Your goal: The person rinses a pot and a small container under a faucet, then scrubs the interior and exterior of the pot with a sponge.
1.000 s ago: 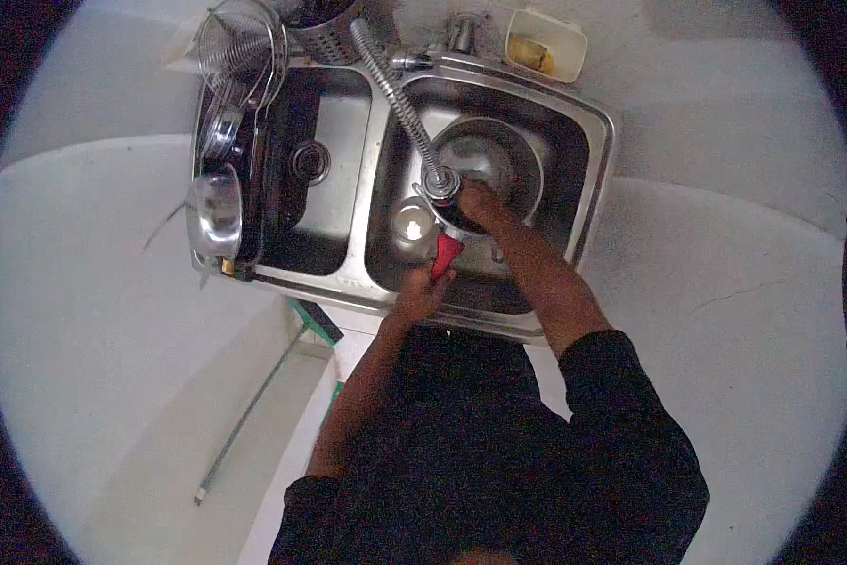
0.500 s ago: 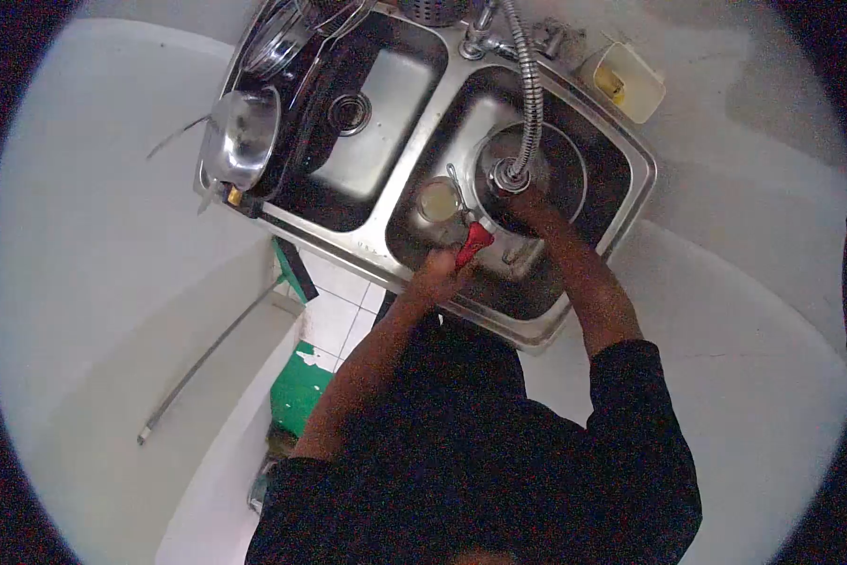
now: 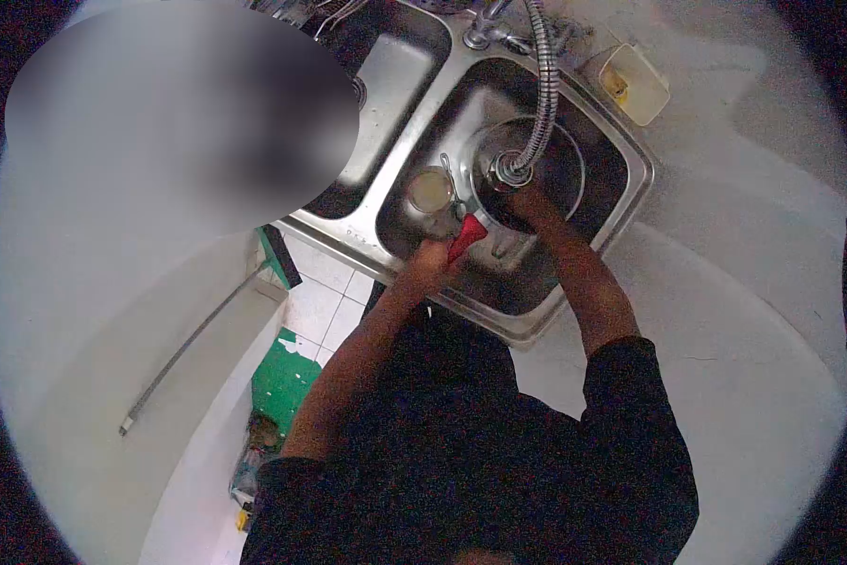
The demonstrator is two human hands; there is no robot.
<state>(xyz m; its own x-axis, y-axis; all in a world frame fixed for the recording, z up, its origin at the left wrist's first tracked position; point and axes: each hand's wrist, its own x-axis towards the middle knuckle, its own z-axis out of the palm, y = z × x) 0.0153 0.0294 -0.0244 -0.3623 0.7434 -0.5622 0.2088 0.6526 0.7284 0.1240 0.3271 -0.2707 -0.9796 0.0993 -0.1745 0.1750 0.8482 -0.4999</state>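
Observation:
A round metal pot (image 3: pixel 567 151) lies in the right sink basin. My left hand (image 3: pixel 430 261) is closed on a red handle (image 3: pixel 467 235) near the pot's lower left side. Over the pot, my right hand (image 3: pixel 529 202) is just below the metal faucet head (image 3: pixel 511 169), its fingers hidden in shadow and behind the head. A flexible metal hose (image 3: pixel 545 85) runs up from that head. Left of the pot stands a small round container (image 3: pixel 432 191) with pale contents, and a spoon-like utensil (image 3: pixel 448 169) lies beside it.
The left basin (image 3: pixel 400 71) adjoins on the left; a blurred patch hides part of it. A pale plastic container (image 3: pixel 643 89) with something yellow sits behind the sink at the right. A green brush with a long handle (image 3: pixel 188 348) stands at the lower left.
The view has shifted and turned, so the sink appears tilted. My left hand stays on the red handle and my right hand stays by the faucet head. A blurred patch now covers the upper left.

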